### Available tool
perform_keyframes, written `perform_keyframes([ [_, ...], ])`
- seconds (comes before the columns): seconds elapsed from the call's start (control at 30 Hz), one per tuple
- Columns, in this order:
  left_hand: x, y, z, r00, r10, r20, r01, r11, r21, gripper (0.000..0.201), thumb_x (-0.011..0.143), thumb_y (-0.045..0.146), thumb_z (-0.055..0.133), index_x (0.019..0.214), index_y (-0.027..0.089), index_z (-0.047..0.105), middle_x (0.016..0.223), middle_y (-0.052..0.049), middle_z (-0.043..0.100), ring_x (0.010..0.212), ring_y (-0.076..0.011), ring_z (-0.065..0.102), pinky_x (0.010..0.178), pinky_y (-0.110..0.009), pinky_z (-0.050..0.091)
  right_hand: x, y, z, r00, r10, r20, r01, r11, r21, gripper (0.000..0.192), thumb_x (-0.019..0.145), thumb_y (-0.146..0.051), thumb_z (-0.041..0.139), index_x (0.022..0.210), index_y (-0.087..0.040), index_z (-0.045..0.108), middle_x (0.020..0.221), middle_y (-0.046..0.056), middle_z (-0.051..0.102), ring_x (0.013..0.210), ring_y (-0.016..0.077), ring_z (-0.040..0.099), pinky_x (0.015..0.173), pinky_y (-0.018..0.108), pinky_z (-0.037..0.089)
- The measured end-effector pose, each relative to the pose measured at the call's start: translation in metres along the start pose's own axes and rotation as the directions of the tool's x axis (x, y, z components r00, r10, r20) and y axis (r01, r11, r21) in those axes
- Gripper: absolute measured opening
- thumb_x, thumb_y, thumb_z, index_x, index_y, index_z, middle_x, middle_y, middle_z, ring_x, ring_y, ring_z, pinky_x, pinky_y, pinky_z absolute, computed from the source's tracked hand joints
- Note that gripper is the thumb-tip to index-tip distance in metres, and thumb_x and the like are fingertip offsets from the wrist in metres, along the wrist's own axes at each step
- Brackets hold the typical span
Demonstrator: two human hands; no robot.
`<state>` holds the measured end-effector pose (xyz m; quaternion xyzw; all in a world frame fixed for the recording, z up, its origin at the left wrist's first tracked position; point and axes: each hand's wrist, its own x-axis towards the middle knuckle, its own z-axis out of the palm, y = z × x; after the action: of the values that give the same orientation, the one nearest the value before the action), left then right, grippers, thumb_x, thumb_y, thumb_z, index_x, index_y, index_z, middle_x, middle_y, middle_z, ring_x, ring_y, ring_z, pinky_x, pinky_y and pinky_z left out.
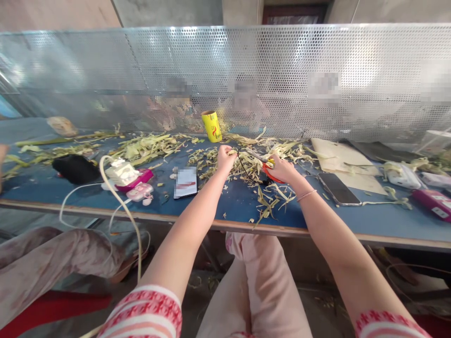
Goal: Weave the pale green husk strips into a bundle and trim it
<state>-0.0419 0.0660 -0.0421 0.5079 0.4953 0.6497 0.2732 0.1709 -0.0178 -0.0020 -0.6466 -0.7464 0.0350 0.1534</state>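
We sit at a long blue work table (218, 206) with both arms stretched toward twelve o'clock. Our left hand (225, 158) is closed in a narrow pinch on a small pale piece of plant stalk (231, 152), held just above the table top. Our right hand (283, 170) is wrapped around a pair of red-handled scissors (268, 170), whose blades point toward ten o'clock, at the pinched piece; whether the blades are apart or together we cannot tell. A thin black cord (244, 171) loops between the two hands.

Judging by the litter, a good deal of cutting is already done: pale green and straw-coloured husk trimmings (271, 197) lie scattered under and around our hands, and a wider heap of leafy strips (148, 146) spreads at ten o'clock. More uncut-looking strands (282, 148) lie at one o'clock, so work seems to remain.

A yellow cylindrical can (211, 126) stands at twelve o'clock, a dark smartphone (338, 189) lies at three o'clock, and a white charger with its cable (121, 172) sits at nine o'clock. A perforated metal screen (282, 70) closes the far side.
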Motion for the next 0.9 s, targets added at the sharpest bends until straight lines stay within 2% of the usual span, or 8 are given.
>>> perform_keyframes([
  [0.2,-0.006,0.011,0.001,0.996,0.079,0.034,-0.078,0.997,-0.02,0.03,0.063,0.006,0.058,0.086,0.021,0.045,0.084,0.0,0.054,0.084,-0.0124,0.057,0.081,-0.025,0.045,-0.002,-0.005,0.0,0.999,-0.026,0.041,0.024,0.999,0.045,0.071,0.081,-0.071,0.04,0.128,-0.019,0.044,0.111,0.017,0.068,0.107,0.033,0.061,0.087,0.04,0.043],
  [0.33,-0.009,0.018,0.001,0.996,0.079,0.045,-0.078,0.997,-0.015,0.03,0.064,0.004,0.058,0.084,0.021,0.044,0.083,0.0,0.054,0.083,-0.0112,0.057,0.081,-0.023,0.045,-0.004,-0.007,0.001,0.998,-0.039,0.045,0.036,0.998,0.056,0.069,0.081,-0.07,0.042,0.128,-0.019,0.044,0.113,0.017,0.067,0.104,0.0326,0.062,0.083,0.038,0.044],
  [0.6,0.0,0.002,0.001,0.998,0.031,-0.051,-0.035,0.995,-0.091,0.026,0.064,0.007,0.056,0.085,0.019,0.047,0.085,0.0,0.054,0.08,-0.0114,0.056,0.076,-0.025,0.048,-0.007,-0.011,-0.002,0.998,-0.058,0.032,0.056,0.997,0.059,0.066,0.081,-0.068,0.043,0.127,-0.02,0.045,0.108,0.015,0.069,0.1,0.0305,0.063,0.083,0.037,0.044],
  [0.77,-0.001,0.003,0.004,1.0,0.016,-0.004,-0.016,0.984,-0.175,0.03,0.063,0.005,0.056,0.086,0.02,0.045,0.085,0.001,0.053,0.08,-0.0105,0.057,0.073,-0.024,0.049,-0.007,-0.012,0.0,0.997,-0.054,0.064,0.048,0.995,0.09,0.067,0.081,-0.068,0.043,0.127,-0.019,0.045,0.107,0.016,0.069,0.091,0.0288,0.064,0.077,0.035,0.045],
  [0.9,-0.005,0.006,0.006,0.999,0.021,0.025,-0.016,0.986,-0.169,0.031,0.062,0.006,0.061,0.085,0.02,0.045,0.081,0.002,0.052,0.077,-0.0101,0.056,0.073,-0.024,0.047,-0.005,-0.01,0.001,0.995,-0.059,0.077,0.047,0.987,0.155,0.068,0.079,-0.07,0.045,0.125,-0.019,0.046,0.101,0.014,0.069,0.081,0.0258,0.063,0.071,0.032,0.045],
])
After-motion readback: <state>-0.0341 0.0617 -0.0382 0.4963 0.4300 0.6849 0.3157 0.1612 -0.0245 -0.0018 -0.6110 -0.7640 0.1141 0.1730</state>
